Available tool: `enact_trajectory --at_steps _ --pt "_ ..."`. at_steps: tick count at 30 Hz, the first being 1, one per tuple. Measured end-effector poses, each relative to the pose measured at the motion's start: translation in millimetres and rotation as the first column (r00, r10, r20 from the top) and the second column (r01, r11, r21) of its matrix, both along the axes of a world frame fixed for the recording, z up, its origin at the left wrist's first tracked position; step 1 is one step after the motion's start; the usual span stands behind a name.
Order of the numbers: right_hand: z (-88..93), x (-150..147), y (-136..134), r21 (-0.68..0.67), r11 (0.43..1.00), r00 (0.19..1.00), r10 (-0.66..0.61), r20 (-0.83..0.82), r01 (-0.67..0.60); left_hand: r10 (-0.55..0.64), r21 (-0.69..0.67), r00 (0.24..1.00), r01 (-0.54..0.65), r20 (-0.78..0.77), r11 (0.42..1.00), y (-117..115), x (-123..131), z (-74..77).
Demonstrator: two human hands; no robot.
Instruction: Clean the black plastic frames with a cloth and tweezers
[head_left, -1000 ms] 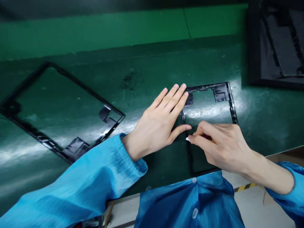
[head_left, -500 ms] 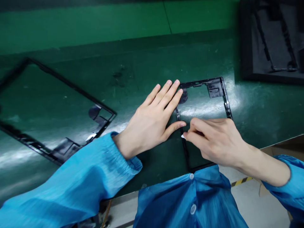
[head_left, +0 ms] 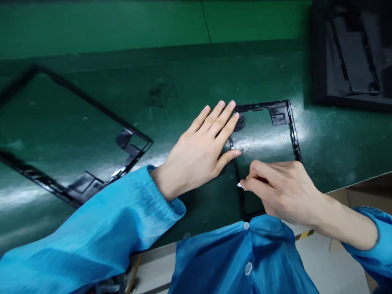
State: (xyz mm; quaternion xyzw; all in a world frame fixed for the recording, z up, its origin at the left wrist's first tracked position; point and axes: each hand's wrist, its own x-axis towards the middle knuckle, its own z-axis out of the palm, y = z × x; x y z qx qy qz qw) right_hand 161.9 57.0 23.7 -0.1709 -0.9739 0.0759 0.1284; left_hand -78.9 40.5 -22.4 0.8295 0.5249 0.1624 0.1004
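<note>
A thin black rectangular frame [head_left: 294, 134] lies on the green tabletop close to my body, with flat tabs at its far corners. My left hand [head_left: 205, 143] rests palm down with fingers stretched out, its fingertips over the far left corner and left edge of that frame. In a pinch, my right hand [head_left: 278, 192] holds a small white-tipped piece [head_left: 239, 185]; the rest of it is hidden in the fingers. The white tip meets the left edge of the frame, below my left thumb.
A second, larger-looking black frame [head_left: 92, 104] lies at the left, partly beyond my sleeve. At the far right stands a dark tray [head_left: 318, 90] with another black frame [head_left: 364, 92] inside. The table's front edge runs along my blue coat [head_left: 220, 261].
My right hand has slid the white tip a little toward my body along the frame's left edge. My left hand stays flat in nearly the same place.
</note>
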Motion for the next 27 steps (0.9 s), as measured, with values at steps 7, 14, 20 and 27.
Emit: enact_trajectory --at_steps 7,14,20,27 --pt "-4.2 -10.5 10.2 0.097 0.995 0.999 -0.027 -0.042 0.031 -0.008 0.002 1.0 0.008 -0.026 1.0 1.4 -1.0 -0.8" --pt "-0.7 -21.0 20.1 0.206 0.977 0.998 -0.048 -0.042 0.055 -0.002 -0.002 1.0 0.002 -0.015 1.0 1.2 0.4 -0.2" --pt "-2.4 -16.0 17.8 0.147 0.988 0.998 -0.034 -0.057 0.042 0.004 -0.006 1.0 -0.004 -0.002 1.0 0.5 0.8 0.5" --pt "-4.4 -14.8 15.9 0.123 0.991 0.997 -0.039 -0.067 0.047 0.01 -0.003 0.999 -0.01 0.051 1.0 0.5 1.1 0.1"
